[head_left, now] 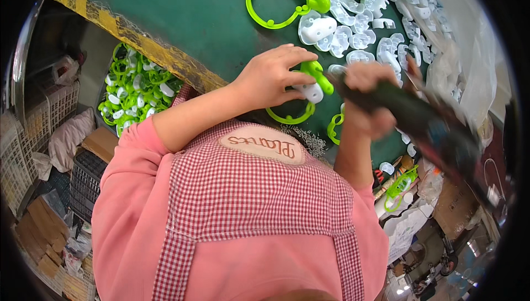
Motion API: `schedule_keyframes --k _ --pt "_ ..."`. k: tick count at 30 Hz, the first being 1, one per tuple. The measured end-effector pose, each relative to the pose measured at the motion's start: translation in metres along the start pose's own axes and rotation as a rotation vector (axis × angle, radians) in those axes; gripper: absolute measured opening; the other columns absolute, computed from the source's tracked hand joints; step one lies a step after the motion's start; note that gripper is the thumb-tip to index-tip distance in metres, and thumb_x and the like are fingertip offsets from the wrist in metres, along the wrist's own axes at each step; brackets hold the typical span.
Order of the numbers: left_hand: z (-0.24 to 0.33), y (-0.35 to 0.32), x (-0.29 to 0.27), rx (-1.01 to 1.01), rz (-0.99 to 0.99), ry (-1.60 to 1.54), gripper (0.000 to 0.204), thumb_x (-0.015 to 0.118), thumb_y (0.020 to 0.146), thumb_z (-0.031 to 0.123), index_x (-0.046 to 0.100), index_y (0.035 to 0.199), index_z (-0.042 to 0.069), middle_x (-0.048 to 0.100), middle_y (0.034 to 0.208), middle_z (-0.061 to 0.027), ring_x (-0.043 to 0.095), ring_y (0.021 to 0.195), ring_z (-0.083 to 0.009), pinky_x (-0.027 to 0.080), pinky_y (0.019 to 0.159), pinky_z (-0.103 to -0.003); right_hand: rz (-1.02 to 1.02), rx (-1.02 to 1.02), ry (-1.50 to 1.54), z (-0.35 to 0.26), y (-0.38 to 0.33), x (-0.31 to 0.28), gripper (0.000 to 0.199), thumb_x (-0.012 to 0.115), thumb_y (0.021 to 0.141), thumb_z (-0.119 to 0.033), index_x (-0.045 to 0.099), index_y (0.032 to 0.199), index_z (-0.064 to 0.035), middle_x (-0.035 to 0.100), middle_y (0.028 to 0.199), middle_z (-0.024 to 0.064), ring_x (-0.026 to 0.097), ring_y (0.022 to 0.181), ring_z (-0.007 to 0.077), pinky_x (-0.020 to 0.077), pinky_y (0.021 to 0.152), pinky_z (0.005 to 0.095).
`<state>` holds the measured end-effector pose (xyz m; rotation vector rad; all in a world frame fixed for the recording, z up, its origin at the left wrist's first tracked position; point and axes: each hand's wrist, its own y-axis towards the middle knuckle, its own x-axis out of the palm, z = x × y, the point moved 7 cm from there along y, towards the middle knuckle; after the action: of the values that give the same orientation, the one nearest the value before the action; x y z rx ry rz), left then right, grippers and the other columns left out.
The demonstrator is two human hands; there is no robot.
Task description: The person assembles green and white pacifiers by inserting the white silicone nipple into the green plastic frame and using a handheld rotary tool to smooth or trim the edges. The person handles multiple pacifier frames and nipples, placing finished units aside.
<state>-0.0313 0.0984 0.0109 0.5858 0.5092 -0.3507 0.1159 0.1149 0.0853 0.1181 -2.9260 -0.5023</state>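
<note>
Near the table's front edge, my left hand (271, 75) pinches a bright green plastic ring (291, 120) fitted with a white plastic piece (313, 93). Thumb and fingers close around the white piece and the ring's green rounded end. My right hand (369, 83) is wrapped around a dark power screwdriver (428, 120), blurred by motion. Its front end lies close to the green part; whether they touch I cannot tell. Between my forearms, small metal screws (309, 142) are heaped at the edge. Another green ring (334, 128) lies beside my right wrist.
White plastic shells (343, 37) spread across the right of the green table (187, 8), beside a clear plastic bag (479, 77). A loose green ring (249, 9) lies farther back. Yellow-black tape (138, 37) lines the left edge, above a heap of green-and-white pieces (135, 94).
</note>
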Motion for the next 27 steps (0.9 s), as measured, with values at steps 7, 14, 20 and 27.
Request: schedule_keyframes --k 7,14,20,27 --pt "-0.01 -0.002 0.023 -0.149 -0.219 0.285 0.04 0.071 0.07 0.011 0.058 0.108 0.005 0.061 0.102 -0.0107 0.057 0.094 -0.0291 0.049 0.079 -0.044 0.716 -0.084 -0.55 -0.061 -0.099 -0.175 0.048 0.063 0.088 -0.039 0.05 0.104 0.0039 0.059 0.084 0.0106 0.058 0.075 0.0224 0.0482 0.078 0.0366" --pt "0.014 -0.016 0.0 0.123 0.036 -0.073 0.043 0.067 0.074 0.004 0.048 0.113 0.01 0.063 0.082 -0.0117 0.062 0.071 -0.033 0.048 0.061 -0.042 0.42 -0.441 -1.597 -0.068 -0.176 -0.131 0.064 0.073 0.077 -0.006 0.044 0.133 0.0006 0.056 0.118 0.0179 0.058 0.102 0.028 0.0469 0.089 0.0373" --pt "0.026 -0.015 0.0 0.198 -0.022 -0.17 0.045 0.073 0.07 0.005 0.051 0.108 0.007 0.062 0.082 -0.0098 0.059 0.07 -0.029 0.048 0.063 -0.038 0.374 0.453 -1.298 0.021 -0.173 -0.142 0.03 0.067 0.085 -0.014 0.06 0.111 0.0004 0.064 0.097 0.0157 0.062 0.084 0.0321 0.0501 0.078 0.036" --pt "0.038 -0.017 0.007 0.086 -0.01 -0.484 0.071 0.074 0.076 0.009 0.033 0.133 0.007 0.039 0.144 -0.0229 0.063 0.07 -0.0252 0.053 0.063 -0.031 0.198 -0.355 -0.966 -0.008 -0.133 -0.043 0.015 0.06 0.086 -0.007 0.058 0.098 0.001 0.063 0.077 0.0162 0.06 0.056 0.0285 0.0471 0.05 0.0347"
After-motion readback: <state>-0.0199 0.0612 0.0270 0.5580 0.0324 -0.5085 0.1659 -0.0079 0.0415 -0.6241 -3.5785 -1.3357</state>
